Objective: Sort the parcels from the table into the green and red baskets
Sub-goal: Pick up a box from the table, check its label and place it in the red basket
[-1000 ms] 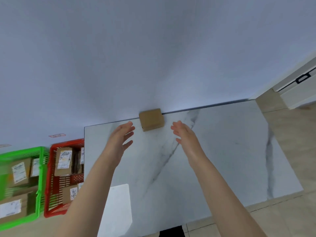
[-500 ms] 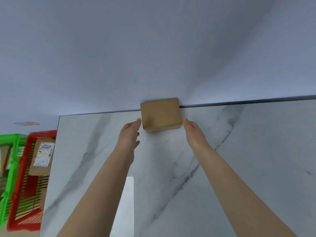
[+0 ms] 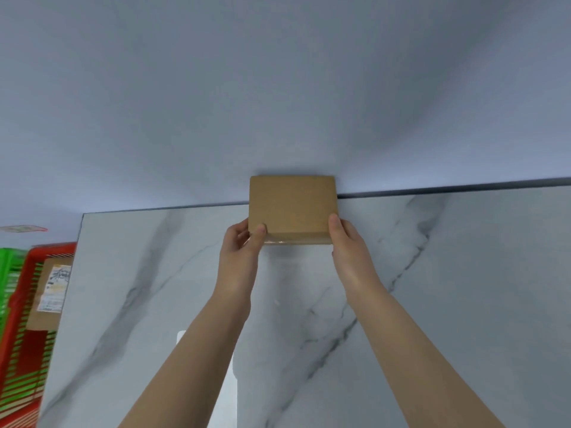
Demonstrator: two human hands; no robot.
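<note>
Down at the left, beside the table's end, stands the red basket (image 3: 17,307), and through its slatted wall and over its rim I can see one brown labelled parcel (image 3: 51,291) lying inside, its white printed label facing up. Just beyond it at the very edge sits the green basket (image 3: 8,267); only a sliver shows, and what it holds I cannot make out. Two bare forearms stretch out over the white marble table (image 3: 463,273) toward its far side. The left hand (image 3: 239,251) and the right hand (image 3: 347,245) hold a plain cardboard parcel (image 3: 292,205) between them, one at each near corner. The left thumb (image 3: 260,232) lies curled on top of the box and the other left fingers wrap round its left side; the right thumb (image 3: 334,223) presses on the top near the right edge, the rest of that hand's fingers hidden behind the box. The parcel sits at the table's far edge, close against the pale wall (image 3: 278,88); whether it is lifted off the marble I cannot tell.
</note>
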